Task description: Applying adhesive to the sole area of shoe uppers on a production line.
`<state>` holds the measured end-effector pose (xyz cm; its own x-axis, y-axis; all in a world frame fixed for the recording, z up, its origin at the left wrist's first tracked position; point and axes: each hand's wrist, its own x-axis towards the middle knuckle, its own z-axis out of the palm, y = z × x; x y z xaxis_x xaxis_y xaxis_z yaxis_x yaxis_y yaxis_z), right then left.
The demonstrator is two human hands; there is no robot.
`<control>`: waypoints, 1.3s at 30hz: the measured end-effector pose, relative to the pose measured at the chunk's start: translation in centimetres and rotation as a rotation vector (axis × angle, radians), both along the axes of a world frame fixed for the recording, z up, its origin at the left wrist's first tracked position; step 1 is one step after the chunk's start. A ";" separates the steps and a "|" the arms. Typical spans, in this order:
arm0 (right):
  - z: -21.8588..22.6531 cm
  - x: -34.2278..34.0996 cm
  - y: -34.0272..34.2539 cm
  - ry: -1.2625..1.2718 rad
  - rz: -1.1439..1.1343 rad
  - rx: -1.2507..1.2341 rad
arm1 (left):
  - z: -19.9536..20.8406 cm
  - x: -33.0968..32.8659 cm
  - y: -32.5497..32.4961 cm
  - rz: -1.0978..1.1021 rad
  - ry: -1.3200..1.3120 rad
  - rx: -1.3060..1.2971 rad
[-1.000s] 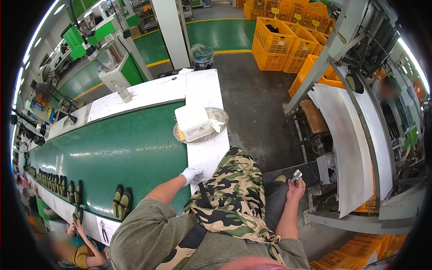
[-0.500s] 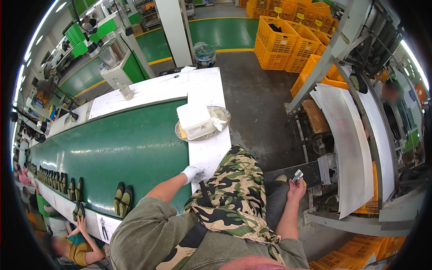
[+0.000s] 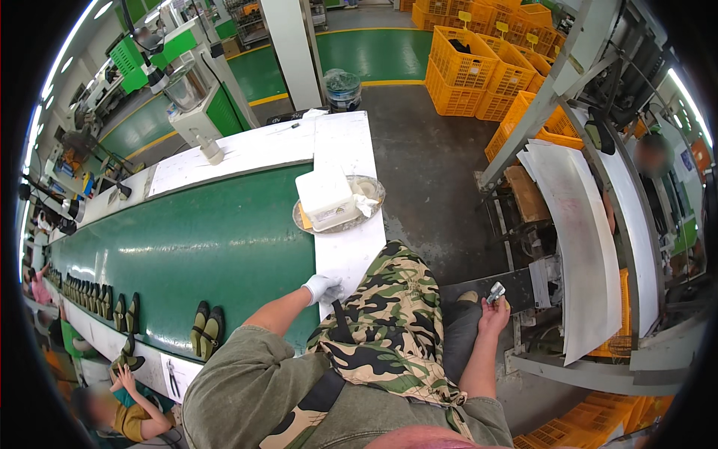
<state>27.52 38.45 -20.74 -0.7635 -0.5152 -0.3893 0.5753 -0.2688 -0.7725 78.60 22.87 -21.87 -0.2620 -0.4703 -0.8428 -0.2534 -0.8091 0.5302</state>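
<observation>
The largest thing is the long green belt (image 3: 224,251), which spreads to the left. A white worktop (image 3: 350,150) runs along its far side and across its near end. Beyond, on the floor, orange crates (image 3: 458,71) stand in stacks. The person wears a camouflage apron (image 3: 389,299). On the worktop, in front of the person, there is an oval tray (image 3: 380,196), and a white box (image 3: 323,198) sits on it. One pair of dark shoes (image 3: 214,331) lies on the belt, near its lower edge. Of the hands, the left hand (image 3: 324,289), in a white glove, is at the worktop beside the apron, its fingers bent; I cannot tell if it holds something. The bare right hand (image 3: 493,317) is raised to the right of the leg, and its fingers pinch the smallest thing, a silvery metal piece (image 3: 496,290).
</observation>
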 end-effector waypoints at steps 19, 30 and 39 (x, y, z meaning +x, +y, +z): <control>-0.1 0.0 0.0 0.014 0.001 -0.005 | 0.8 -0.4 0.1 0.037 -0.005 -0.001; 0.0 0.2 0.0 0.012 -0.004 -0.006 | 0.7 -0.4 0.3 0.046 -0.003 -0.007; -0.2 0.0 0.0 0.018 0.001 -0.004 | 0.5 -0.4 0.1 0.051 0.002 0.008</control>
